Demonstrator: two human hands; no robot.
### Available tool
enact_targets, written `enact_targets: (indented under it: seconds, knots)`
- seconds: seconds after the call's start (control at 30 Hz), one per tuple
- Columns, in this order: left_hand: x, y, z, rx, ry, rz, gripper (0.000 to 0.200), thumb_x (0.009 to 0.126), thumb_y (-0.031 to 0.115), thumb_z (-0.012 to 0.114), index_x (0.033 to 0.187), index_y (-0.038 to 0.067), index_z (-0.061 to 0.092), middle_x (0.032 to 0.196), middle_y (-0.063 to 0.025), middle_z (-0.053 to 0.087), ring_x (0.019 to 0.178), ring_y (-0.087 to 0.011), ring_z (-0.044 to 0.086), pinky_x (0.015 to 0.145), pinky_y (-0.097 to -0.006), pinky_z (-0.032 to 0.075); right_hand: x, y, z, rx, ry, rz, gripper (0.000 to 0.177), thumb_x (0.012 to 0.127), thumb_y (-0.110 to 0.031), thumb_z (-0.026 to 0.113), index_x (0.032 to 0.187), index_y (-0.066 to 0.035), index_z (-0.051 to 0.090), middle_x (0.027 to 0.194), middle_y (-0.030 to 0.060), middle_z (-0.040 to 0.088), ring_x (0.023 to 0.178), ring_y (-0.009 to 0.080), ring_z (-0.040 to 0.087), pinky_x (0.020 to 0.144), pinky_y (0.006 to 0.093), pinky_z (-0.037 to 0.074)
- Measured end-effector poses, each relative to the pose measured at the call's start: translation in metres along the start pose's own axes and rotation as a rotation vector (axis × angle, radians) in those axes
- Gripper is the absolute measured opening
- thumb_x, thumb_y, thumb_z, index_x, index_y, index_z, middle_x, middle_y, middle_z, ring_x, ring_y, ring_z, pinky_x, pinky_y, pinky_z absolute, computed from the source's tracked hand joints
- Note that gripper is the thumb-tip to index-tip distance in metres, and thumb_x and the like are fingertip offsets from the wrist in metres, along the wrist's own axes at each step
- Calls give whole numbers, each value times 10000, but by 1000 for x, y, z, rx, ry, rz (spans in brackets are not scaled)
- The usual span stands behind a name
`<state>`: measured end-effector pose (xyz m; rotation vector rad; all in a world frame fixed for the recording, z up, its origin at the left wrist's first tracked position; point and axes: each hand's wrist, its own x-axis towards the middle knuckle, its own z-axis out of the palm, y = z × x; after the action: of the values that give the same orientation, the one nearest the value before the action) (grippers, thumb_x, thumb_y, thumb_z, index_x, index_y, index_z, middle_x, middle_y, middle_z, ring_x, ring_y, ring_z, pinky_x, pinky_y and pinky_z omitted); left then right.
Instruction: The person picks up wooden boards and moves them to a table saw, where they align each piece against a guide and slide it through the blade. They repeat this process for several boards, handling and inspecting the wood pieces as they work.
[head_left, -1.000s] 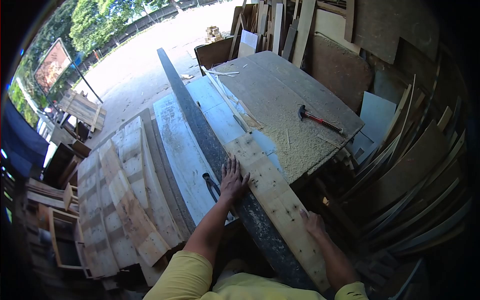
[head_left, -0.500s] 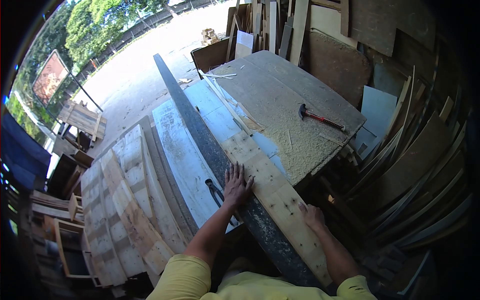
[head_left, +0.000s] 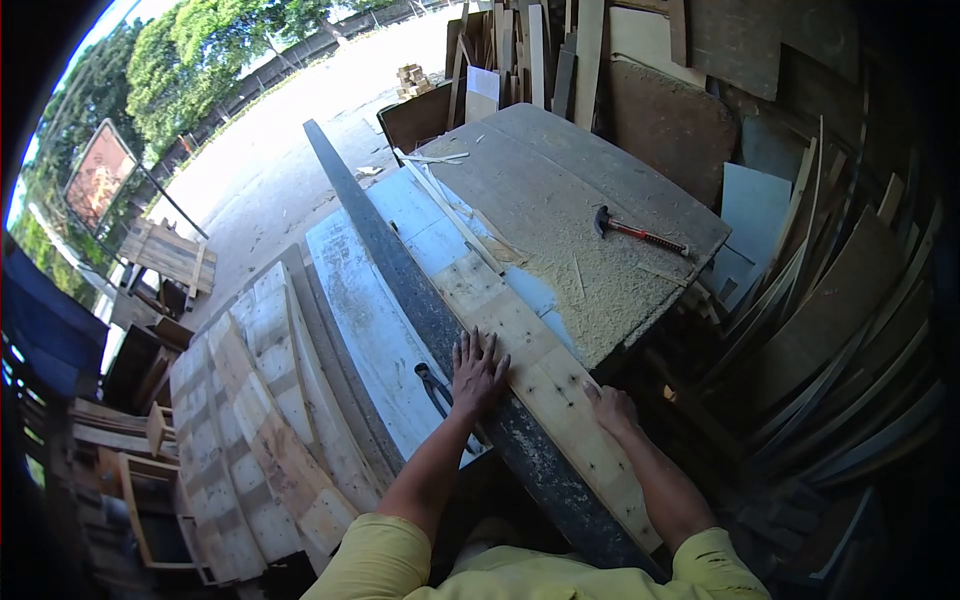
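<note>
A long dark bar [head_left: 400, 268] runs diagonally over the work surface. Against its right side lies a pale wooden plank [head_left: 548, 375] with rows of dark nail marks. My left hand [head_left: 480, 375] rests flat across the bar and the plank's left edge, fingers spread. At the plank's right edge is my right hand [head_left: 610, 408], its fingers curled on that edge with the index finger pointing forward along it. Left of the bar, dark pincers [head_left: 432, 388] lie on the light blue board [head_left: 350, 275].
A red-handled hammer [head_left: 640, 235] lies on the brown tabletop [head_left: 540, 150] beside sawdust [head_left: 600, 290]. Pale planks [head_left: 250, 400] are stacked at the left. Boards and strips [head_left: 850, 370] lean along the right side. A wooden drawer frame [head_left: 150, 510] sits lower left.
My right hand has slid forward along the plank's edge. The plank has shifted slightly up and left in view. My left hand stays on the bar and plank.
</note>
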<state>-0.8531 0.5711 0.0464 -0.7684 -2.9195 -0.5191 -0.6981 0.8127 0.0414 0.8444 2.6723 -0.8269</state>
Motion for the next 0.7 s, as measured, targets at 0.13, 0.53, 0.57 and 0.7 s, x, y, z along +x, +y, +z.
enact_targets:
  seconds: [0.13, 0.53, 0.57, 0.7]
  knots:
    - [1, 3, -2, 9, -10, -16, 609, 966, 490, 410, 1459, 134, 395, 1574, -194, 186, 1470, -368, 99, 1189, -465, 51, 7, -6, -2, 17, -51, 17, 740, 942, -641, 352, 1014, 25, 666, 1037, 311, 641, 1027, 464, 609, 880, 517, 487]
    - [-1, 3, -3, 49, -31, -43, 606, 952, 472, 413, 1475, 167, 370, 1579, -163, 194, 1470, -370, 93, 1192, -457, 47, -100, 123, -73, 62, -257, -103, 709, 869, -614, 539, 1207, 7, 596, 1166, 258, 622, 1136, 395, 577, 968, 456, 455]
    - [-1, 4, -3, 48, -30, -50, 606, 952, 472, 413, 1475, 167, 370, 1579, -163, 194, 1470, -370, 93, 1192, -457, 47, -114, 133, -72, 45, -311, -60, 695, 875, -607, 534, 1181, 13, 606, 1127, 268, 633, 1105, 405, 591, 952, 464, 462]
    - [0, 4, -3, 46, -47, -50, 610, 953, 474, 408, 1478, 166, 362, 1580, -169, 186, 1469, -375, 93, 1191, -463, 47, -140, 155, -40, 11, -207, 15, 634, 904, -586, 504, 1057, 15, 636, 988, 299, 650, 994, 447, 619, 869, 511, 488]
